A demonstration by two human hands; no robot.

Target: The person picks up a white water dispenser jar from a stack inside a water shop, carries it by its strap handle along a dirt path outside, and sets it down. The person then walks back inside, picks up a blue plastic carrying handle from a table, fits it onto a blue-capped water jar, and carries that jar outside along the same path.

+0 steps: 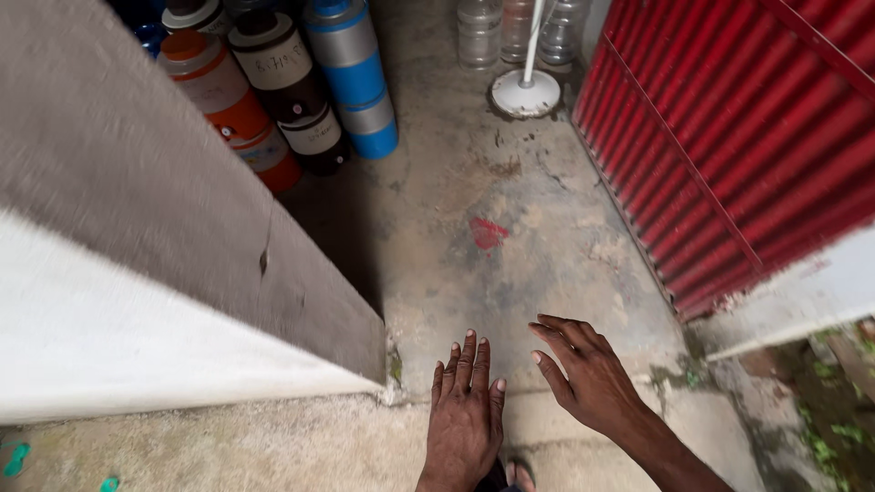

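Both hands, left (465, 415) and right (588, 374), empty above concrete floor (510, 228).

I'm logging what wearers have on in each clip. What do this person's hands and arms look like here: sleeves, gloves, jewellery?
Both the left hand and the right hand are bare: no gloves, rings or watch show. The right forearm is uncovered to the picture's edge, with no sleeve or band in view. The left is cut off at the wrist, so any sleeve there cannot be told.
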